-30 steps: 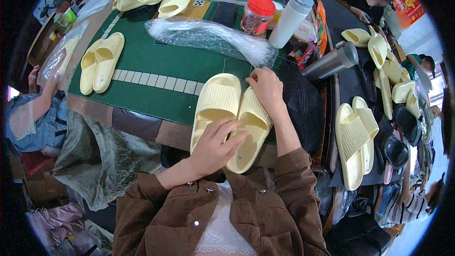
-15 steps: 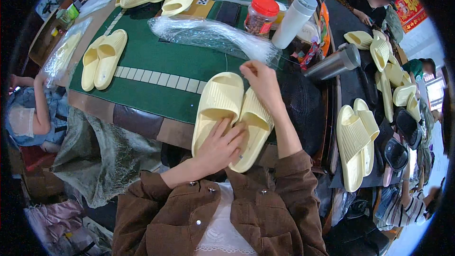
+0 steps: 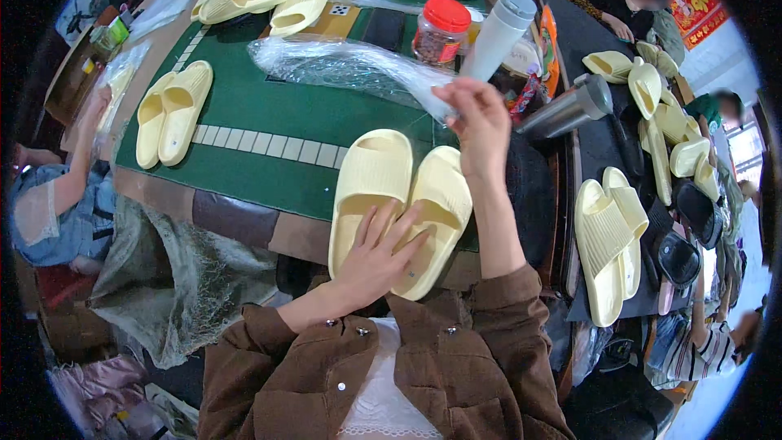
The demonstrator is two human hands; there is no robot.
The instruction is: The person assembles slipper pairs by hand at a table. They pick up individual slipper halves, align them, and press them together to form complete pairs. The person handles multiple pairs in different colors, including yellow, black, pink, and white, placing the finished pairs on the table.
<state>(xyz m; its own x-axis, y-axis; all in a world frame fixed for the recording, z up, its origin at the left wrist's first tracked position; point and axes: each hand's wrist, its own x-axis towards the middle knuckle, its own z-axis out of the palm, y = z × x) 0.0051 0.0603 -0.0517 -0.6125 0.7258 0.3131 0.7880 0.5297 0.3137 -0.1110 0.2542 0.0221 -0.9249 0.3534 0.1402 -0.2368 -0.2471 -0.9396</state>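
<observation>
A pair of pale yellow slide slippers (image 3: 371, 171) lies in front of me at the table's near edge, toes pointing away. My left hand (image 3: 375, 253) rests across both footbeds, its fingers spread and holding nothing. Beyond the right slipper, my right hand (image 3: 481, 122) is raised with thumb and fingers pinched together at the end of a bundle of thin clear plastic (image 3: 342, 69). Whether the pinch holds some of that plastic, I cannot make out. A thin strand shows beside the hand. The bundle stretches leftward over the green mat (image 3: 269, 106).
Another slipper pair (image 3: 173, 114) lies at left, with more slippers (image 3: 297, 8) piled at the back. A red-lidded jar (image 3: 441, 31), a white bottle (image 3: 501, 33) and a tilted steel tumbler (image 3: 570, 106) stand right. Slippers (image 3: 611, 244) cover a dark side table; other people sit around.
My right hand has moved up and to the right, from beside the right slipper's toe to the plastic bundle's end. The slippers have spread slightly apart at the toes; my left hand stays on them.
</observation>
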